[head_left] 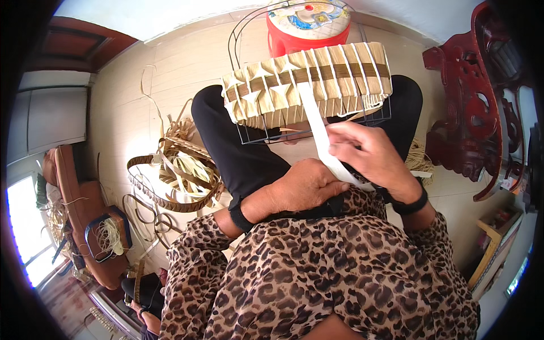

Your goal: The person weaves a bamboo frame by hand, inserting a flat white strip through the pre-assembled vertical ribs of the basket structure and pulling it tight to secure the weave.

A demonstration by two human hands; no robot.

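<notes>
Roughly at 12 to 1 o'clock, between the wearer's dark-trousered knees (241, 161), is the boxy tan piece (348, 71) with a brown band and pale cords over it, set in a black wire frame (252, 137); can't tell what takes its weight. A wide white strip (313, 116) runs from its near face toward 5 o'clock, down to both hands. Left hand (303, 187) has a narrow grip, thumb and fingers looking pinched on the strip's lower stretch. Right hand (368, 150) comes in from 4 o'clock with curled fingers against the strip; how tight that grip is, I honestly can't tell. For working a strip like this, imo keep it flat and untwisted, let one hand anchor while the other smooths or folds, and pull evenly. Yank it and you could crease it or drag those neighbouring cords out of line. I'd also line up any fold with the little pointed folds (260, 71) at 11 o'clock on the piece. Further out: red tub (309, 42) with a patterned top at 12, heap of loose strips (190, 164) on the floor (119, 119) at 9, carved dark-red wooden furniture (464, 127) around 2 to 3.
</notes>
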